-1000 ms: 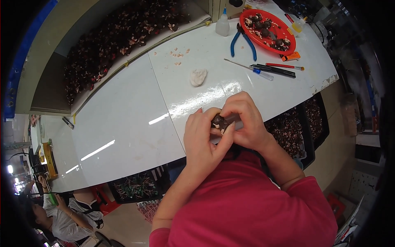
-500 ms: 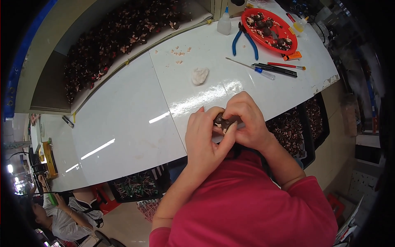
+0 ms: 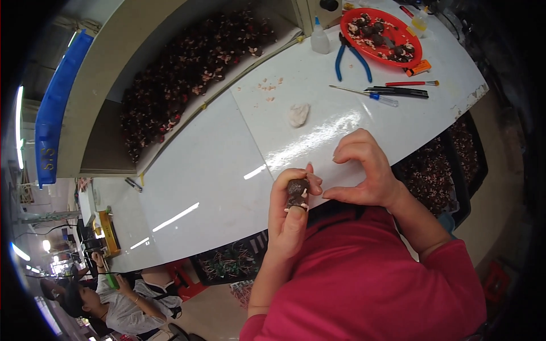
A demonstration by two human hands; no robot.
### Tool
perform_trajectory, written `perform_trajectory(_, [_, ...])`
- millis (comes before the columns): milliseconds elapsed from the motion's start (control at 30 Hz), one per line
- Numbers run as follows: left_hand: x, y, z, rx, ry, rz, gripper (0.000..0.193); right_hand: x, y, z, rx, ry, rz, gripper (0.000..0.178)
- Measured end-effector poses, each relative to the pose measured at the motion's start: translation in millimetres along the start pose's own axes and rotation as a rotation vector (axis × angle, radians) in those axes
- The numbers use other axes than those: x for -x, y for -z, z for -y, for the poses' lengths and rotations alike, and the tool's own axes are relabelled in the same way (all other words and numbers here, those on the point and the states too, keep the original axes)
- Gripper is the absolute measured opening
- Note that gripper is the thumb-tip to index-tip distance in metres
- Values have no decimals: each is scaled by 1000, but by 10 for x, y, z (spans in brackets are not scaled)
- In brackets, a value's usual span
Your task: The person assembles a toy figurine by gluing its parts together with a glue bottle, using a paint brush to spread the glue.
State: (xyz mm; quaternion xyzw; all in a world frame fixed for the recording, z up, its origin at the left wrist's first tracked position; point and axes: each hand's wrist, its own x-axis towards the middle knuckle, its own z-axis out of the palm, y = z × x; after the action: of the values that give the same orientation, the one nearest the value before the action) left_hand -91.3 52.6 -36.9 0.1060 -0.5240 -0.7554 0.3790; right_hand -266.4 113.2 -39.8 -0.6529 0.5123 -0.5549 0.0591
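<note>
Dark brown lump figure (image 3: 297, 194), dotted with pale pink bits: held in the left grip (image 3: 281, 223), thumb on its near end, forefinger curled round its far end. Long axis runs away from the body, nearly upright in view, from thumb toward forefinger.

Right grip (image 3: 372, 176): empty, thumb and fingers parted in a wide C, its opening turned toward the figure. The figure lies just left of it, not touching; the left is the nearer hand.

Counter (image 3: 216, 142), white, just ahead of both grips. Upon it:

White wad (image 3: 299, 115), ahead of the left grip.

Pale crumbs (image 3: 270, 88), scattered beyond the wad.

Screwdriver (image 3: 384, 100), black cutter (image 3: 404, 92) and red brush (image 3: 410, 83), ahead of the right grip, side by side.

Pliers (image 3: 362, 62), blue-handled, farther ahead, legs spread.

Red tray (image 3: 367, 52), beyond the brush, holding dark lumps and pale bits.

Squeeze bottle (image 3: 320, 42), blue-tipped, left of the pliers.

Grey bin (image 3: 99, 139), far ahead and left of the left grip, heaped with dark pieces.
</note>
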Motion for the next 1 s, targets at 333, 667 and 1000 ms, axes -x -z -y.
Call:
perform_trajectory(333, [-68, -76, 20, 257, 70, -78, 55, -55, 147, -37, 14, -21, -6, 45])
perform_trajectory(667, [-193, -279, 76, 331, 94, -141, 64, -358, 116, 180, 2, 26, -25, 37])
perform_trajectory(1000, [-322, -383, 57, 304, 70, -120, 56, -453, 41, 146, 51, 24, -54, 32])
